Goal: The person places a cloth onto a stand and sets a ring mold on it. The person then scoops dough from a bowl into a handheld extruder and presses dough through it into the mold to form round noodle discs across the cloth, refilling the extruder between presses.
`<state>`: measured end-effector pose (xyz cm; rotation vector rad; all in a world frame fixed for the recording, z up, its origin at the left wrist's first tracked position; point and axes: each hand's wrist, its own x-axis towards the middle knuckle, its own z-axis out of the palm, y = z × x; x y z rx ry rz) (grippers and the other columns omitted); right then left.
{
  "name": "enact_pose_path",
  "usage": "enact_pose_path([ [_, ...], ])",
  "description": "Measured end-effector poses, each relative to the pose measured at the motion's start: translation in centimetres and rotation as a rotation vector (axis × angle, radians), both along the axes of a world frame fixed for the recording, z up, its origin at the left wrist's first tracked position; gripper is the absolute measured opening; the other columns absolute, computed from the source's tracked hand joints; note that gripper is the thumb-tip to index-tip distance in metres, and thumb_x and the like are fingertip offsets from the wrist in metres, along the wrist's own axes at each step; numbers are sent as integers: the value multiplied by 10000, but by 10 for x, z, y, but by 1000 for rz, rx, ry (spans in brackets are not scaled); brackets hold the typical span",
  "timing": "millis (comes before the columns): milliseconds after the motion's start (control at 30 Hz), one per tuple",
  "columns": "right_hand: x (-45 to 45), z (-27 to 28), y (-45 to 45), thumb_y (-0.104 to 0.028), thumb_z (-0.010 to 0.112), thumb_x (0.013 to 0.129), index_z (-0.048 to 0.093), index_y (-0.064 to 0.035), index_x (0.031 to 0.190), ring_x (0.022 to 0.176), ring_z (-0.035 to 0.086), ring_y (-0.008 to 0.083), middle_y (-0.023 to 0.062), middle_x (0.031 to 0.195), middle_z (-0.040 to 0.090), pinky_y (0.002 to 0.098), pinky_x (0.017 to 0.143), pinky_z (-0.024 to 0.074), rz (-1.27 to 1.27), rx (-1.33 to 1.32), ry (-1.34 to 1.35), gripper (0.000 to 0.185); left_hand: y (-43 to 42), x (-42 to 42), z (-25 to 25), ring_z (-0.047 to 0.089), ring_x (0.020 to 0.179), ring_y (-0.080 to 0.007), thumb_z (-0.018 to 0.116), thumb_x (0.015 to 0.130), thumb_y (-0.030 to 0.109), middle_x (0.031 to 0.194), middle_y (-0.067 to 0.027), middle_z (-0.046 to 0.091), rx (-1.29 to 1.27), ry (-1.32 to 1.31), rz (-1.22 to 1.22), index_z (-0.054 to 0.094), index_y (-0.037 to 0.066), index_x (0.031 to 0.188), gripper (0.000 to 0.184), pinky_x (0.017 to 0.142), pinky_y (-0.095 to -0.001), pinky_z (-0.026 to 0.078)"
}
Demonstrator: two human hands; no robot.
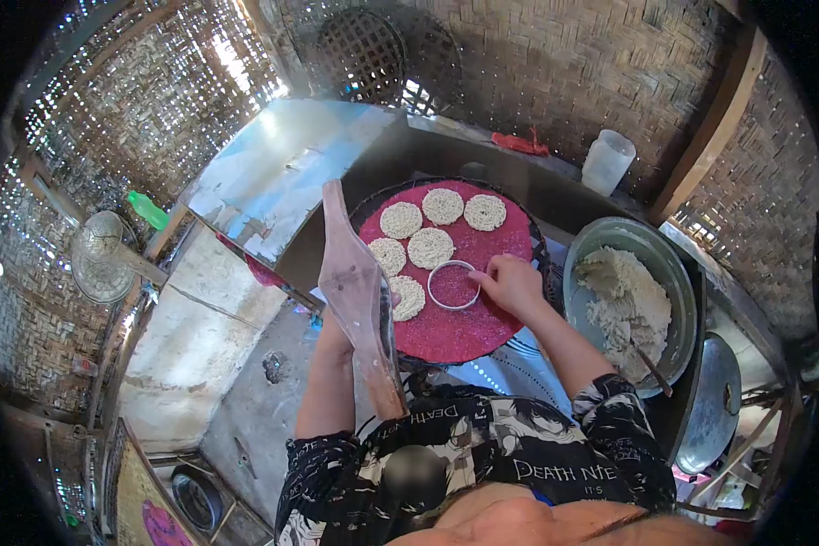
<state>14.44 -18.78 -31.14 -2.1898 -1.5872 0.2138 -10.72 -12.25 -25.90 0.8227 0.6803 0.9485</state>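
Observation:
My right hand pinches the edge of a thin round ring mold lying on a round red cloth. Several flat, grainy pale discs rest on the cloth left of the ring and beyond it. My left hand is mostly hidden behind a long, pale paddle-shaped piece that rises in front of it. Fingertips show at the left side of the nearest disc, but whether they grip anything is hidden.
At the right, a large basin holds a pale crumbly mass with a spoon handle sticking out. A translucent plastic container and a red item sit on the back ledge. A metal lid leans at lower right.

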Motion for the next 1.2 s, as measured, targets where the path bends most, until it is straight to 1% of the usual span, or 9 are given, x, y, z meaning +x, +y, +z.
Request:
enact_pose_path([
  [167,4,-3,19,-372,597,731,609,-89,722,809,587,280,104,809,597,418,681,470,36,-38,-54,284,0,-10,-11,562,639,-109,668,721,2,754,-16,545,248,138,-1,551,48,877,200,565,-267,525],
  [467,14,-4,30,-350,597,744,628,-90,740,822,584,289,106,846,601,415,712,473,-2,-50,-98,262,-10,-3,3,574,676,-120,639,747,-3,760,-17,558,22,63,28,563,43,878,158,583,-264,523],
  [567,10,11,21,-377,576,775,618,-74,799,821,581,281,104,843,598,408,718,472,31,63,-106,307,-2,4,-5,602,695,-157,651,733,54,795,-50,609,182,156,-24,585,24,870,156,610,-306,521],
  [633,7,19,9,-409,535,818,604,-61,869,831,581,255,88,832,601,406,723,471,109,299,-120,358,15,10,-23,623,728,-181,644,746,129,869,-104,634,669,525,7,602,28,923,208,662,-318,516],
  [733,-18,35,-13,-469,409,888,562,-38,921,762,588,192,56,821,600,378,662,476,481,217,909,459,26,40,-23,634,803,-234,663,656,176,869,-158,638,970,1031,115,612,8,952,344,743,-344,487],
  [800,-19,33,-25,-501,340,899,553,-39,929,669,586,155,62,803,601,333,575,483,355,-102,1345,509,27,65,-19,579,880,-357,652,658,230,909,-223,602,1386,1081,279,588,-2,918,354,809,-379,457],
  [900,-1,34,-36,-522,311,901,551,-57,934,533,562,129,75,747,597,261,453,461,247,-235,1518,524,24,82,11,577,927,-307,629,707,215,909,-198,612,1019,1150,-208,559,12,998,362,890,-384,410],
  [1033,32,40,-44,-540,319,892,547,-50,863,438,523,128,69,660,571,237,349,408,217,-304,1628,541,74,107,23,575,848,-254,422,875,400,750,-78,593,-82,-454,-313,481,43,1122,437,866,-420,406],
  [1200,48,45,-41,-511,330,902,564,-60,841,391,517,124,66,610,586,240,338,409,182,-378,1467,512,110,135,-6,466,580,-211,259,879,563,560,-24,445,-271,-716,-291,521,31,1029,612,718,-387,428],
])
